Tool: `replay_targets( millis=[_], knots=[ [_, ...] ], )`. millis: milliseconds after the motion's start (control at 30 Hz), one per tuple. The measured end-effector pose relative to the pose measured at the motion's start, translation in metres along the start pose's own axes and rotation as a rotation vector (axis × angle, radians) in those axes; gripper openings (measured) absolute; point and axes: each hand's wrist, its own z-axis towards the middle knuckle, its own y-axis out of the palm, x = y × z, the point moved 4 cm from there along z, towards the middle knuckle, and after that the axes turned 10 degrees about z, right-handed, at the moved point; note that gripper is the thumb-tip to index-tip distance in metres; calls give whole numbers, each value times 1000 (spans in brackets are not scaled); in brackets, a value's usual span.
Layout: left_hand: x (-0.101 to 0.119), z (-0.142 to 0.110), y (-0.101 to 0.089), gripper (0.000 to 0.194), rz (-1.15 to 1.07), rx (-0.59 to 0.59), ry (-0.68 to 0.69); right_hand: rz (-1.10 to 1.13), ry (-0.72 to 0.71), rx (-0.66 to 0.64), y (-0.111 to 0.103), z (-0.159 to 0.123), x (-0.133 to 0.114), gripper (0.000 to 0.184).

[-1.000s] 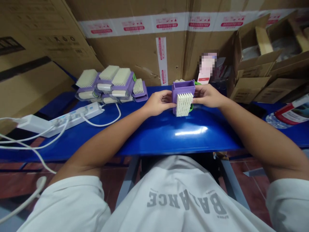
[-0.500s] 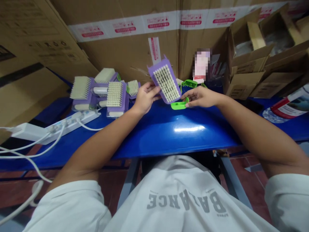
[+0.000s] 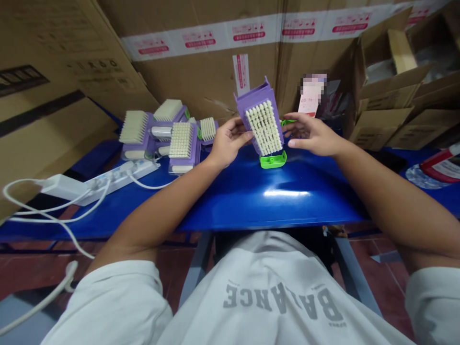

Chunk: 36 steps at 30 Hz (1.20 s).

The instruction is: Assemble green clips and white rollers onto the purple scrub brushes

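Note:
My left hand (image 3: 232, 141) is closed on the left edge of a purple brush head (image 3: 265, 124) with rows of cream bristles. The brush head is held tilted over the blue table, its bristles toward me. Directly at its lower end is a bright green plastic piece (image 3: 273, 160); whether the two are joined I cannot tell. On the right side, my right hand (image 3: 311, 134) has its fingers and thumb apart close to the brush head's edge, with nothing plainly in it. Behind those fingers another green part (image 3: 286, 122) shows, mostly hidden.
Several purple brushes with cream bristles (image 3: 181, 139) stand left on the blue table (image 3: 251, 206). A white power strip (image 3: 118, 179) with cables lies nearer. Open cardboard boxes (image 3: 383, 115) and a bottle (image 3: 436, 167) are at right. A large carton (image 3: 201, 72) stands behind.
My right hand has released the green piece and spread its fingers. The brush head now sits right above that piece, tilted less. The whole view has shifted slightly.

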Motion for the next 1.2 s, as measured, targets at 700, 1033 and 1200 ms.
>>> replay_targets(
  millis=[700, 1033, 1200],
  knots=[
    [8, 6, 26, 74, 62, -105, 104, 42, -18, -76, 8, -4, -6, 48],
    [5, 6, 26, 67, 65, -120, 83, 30, -27, -79, 7, -5, -6, 49],
    [-10, 1, 29, 68, 49, -179, 46, -15, 74, -168, 8, -4, 8, 48]
  ],
)
